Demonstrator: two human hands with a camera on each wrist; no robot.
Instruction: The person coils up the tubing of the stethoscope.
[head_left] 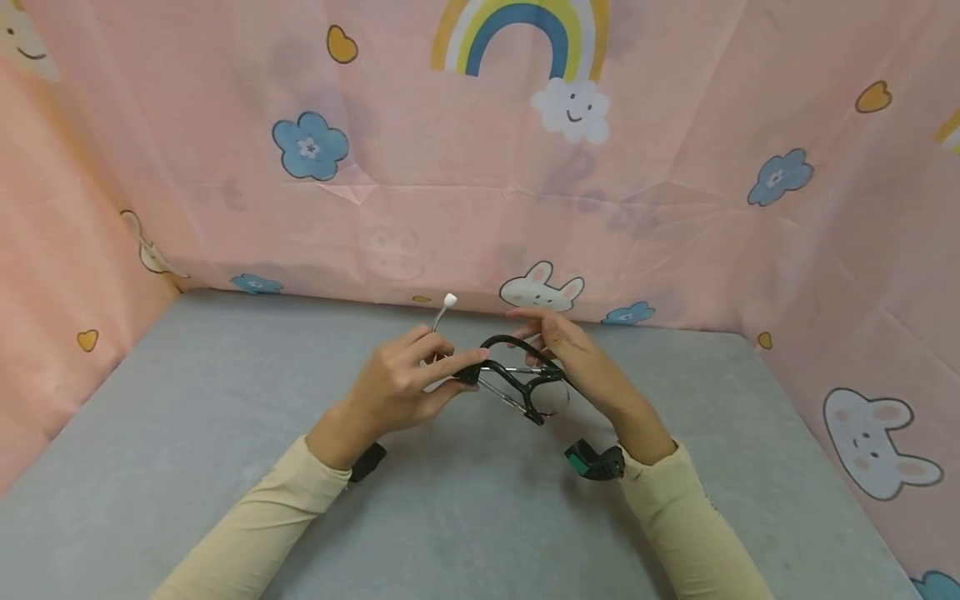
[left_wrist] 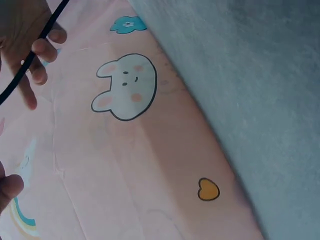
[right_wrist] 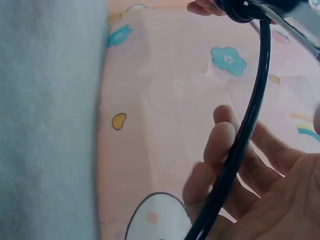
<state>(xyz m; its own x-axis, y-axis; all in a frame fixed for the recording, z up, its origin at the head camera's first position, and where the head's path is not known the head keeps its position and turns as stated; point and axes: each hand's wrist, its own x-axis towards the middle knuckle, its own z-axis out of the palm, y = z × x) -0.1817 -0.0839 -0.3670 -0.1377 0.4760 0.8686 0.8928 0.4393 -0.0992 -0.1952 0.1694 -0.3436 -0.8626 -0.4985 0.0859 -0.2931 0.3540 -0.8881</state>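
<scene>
Over the middle of the grey table (head_left: 450,517), holds a black stethoscope (head_left: 527,388) up in the air with the left hand (head_left: 405,375), pinching its black junction (head_left: 468,373) between thumb and straight index finger. Has a white eartip (head_left: 450,300) standing up just beyond the left knuckles, and slim metal rods (head_left: 501,394) beside the tubing on the other side. Holds out the right hand (head_left: 573,354) next to the curved black tube (right_wrist: 256,95), fingers loosely bent and slightly apart, palm toward it; cannot tell of any contact between tube and fingers. Wears cream sleeves (head_left: 690,517), plus a black device (head_left: 367,463) at the left wrist and a black-and-green device (head_left: 596,460) at the right. Faces pink fabric (head_left: 420,192) behind the table, printed with rabbits, blue flowers, hearts and a rainbow.
</scene>
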